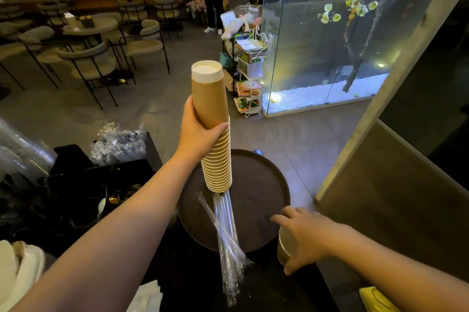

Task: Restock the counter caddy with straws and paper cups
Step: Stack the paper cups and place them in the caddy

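Note:
My left hand point(196, 134) grips a tall upside-down stack of brown paper cups point(215, 134) and holds it upright in the air above the round dark tray point(264, 185). Several clear wrapped straws point(227, 233) lie in a bundle across the tray's near rim and onto the black counter. My right hand point(307, 238) is closed around the rim of a single brown paper cup point(283, 248) at the tray's right edge. A black caddy point(83, 197) with dark compartments sits at the left; what is in it is hard to make out.
A bag of wrapped items point(119, 144) lies on the black box behind the caddy. Clear plastic cups point(20, 154) are at far left, white lids point(17, 271) at bottom left. A wall point(396, 192) closes the right side. Café chairs and a person stand beyond.

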Action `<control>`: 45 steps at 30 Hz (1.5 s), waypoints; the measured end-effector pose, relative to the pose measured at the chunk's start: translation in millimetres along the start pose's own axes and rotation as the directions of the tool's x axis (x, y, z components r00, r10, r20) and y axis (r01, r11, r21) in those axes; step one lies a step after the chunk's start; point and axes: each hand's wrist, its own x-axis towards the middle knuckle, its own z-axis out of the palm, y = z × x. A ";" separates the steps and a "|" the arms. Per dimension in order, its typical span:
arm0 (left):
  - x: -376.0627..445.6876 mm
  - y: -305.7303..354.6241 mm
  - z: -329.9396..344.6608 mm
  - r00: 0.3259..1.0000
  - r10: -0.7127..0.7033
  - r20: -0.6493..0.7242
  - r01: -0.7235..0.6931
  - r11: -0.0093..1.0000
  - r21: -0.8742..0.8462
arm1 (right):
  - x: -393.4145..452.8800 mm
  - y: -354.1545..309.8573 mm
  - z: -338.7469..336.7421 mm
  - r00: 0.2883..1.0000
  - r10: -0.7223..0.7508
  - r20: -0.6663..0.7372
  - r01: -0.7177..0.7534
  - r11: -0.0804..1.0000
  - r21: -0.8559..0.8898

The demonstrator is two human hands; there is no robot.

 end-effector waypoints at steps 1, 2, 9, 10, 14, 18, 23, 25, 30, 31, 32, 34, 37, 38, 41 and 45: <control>-1.3 -1.1 0.8 1.000 0.000 -0.008 0.000 1.000 0.003 | 0.3 1.0 2.2 1.000 0.005 0.008 -0.005 1.000 -0.011; -2.6 -1.7 1.5 1.000 -0.001 -0.014 0.001 1.000 0.009 | 0.6 1.7 4.5 1.000 0.010 0.014 -0.010 1.000 -0.018; -5.1 1.4 1.0 0.999 -0.027 -0.018 0.028 0.999 0.042 | 2.7 2.6 6.9 0.999 0.002 -0.035 -0.002 1.000 0.006; -4.9 1.9 0.7 0.999 -0.029 -0.016 0.029 0.999 0.045 | 1.5 3.1 2.5 0.999 0.000 -0.040 0.001 1.000 0.022; -3.3 3.7 -3.1 0.999 -0.035 -0.005 0.035 0.999 0.041 | -17.1 10.6 -41.2 0.994 -0.025 -0.108 0.044 0.984 0.174; -2.7 1.6 -5.1 0.999 -0.035 0.011 0.034 0.999 0.031 | -56.9 27.7 -128.5 0.951 -0.070 -0.300 0.154 0.951 0.267; -0.2 4.6 -7.4 0.998 -0.056 0.039 0.057 0.998 -0.026 | -105.9 34.3 -227.5 0.772 -0.110 -0.626 0.538 0.637 0.552; 3.5 6.3 -9.1 0.997 -0.065 0.032 0.067 0.996 -0.058 | -109.5 27.7 -250.6 0.660 -0.080 -0.747 0.700 0.426 0.573; 6.7 33.1 -25.3 0.995 -0.062 0.075 0.070 0.991 -0.115 | -76.9 -4.3 -282.5 0.473 0.100 -0.875 0.861 0.156 0.484; 9.0 43.3 -30.5 0.998 -0.034 0.049 0.039 0.992 -0.121 | -67.1 -11.5 -285.6 0.463 0.131 -0.877 0.869 0.126 0.478; 11.2 54.7 -35.0 1.000 0.003 0.008 -0.002 0.993 -0.122 | -57.6 -19.1 -287.8 0.453 0.162 -0.876 0.876 0.100 0.472; 15.4 78.6 -43.5 0.994 0.086 -0.067 -0.095 0.983 -0.158 | -38.8 -33.0 -289.5 0.420 0.227 -0.879 0.891 0.078 0.447; 21.8 111.9 -53.2 0.978 0.177 -0.113 -0.202 0.942 -0.269 | -11.1 -47.5 -286.9 0.339 0.289 -0.895 0.913 0.131 0.388; 24.6 120.9 -55.0 0.975 0.186 -0.117 -0.214 0.928 -0.306 | -3.1 -50.8 -285.9 0.318 0.288 -0.903 0.919 0.139 0.368; 31.3 141.8 -57.6 0.984 0.144 -0.101 -0.174 0.887 -0.429 | 13.8 -57.7 -282.7 0.270 0.235 -0.934 0.929 0.191 0.317; 40.4 148.7 -56.5 0.986 0.122 -0.117 -0.163 0.863 -0.478 | 28.8 -61.6 -278.1 0.211 0.170 -0.963 0.899 0.352 0.259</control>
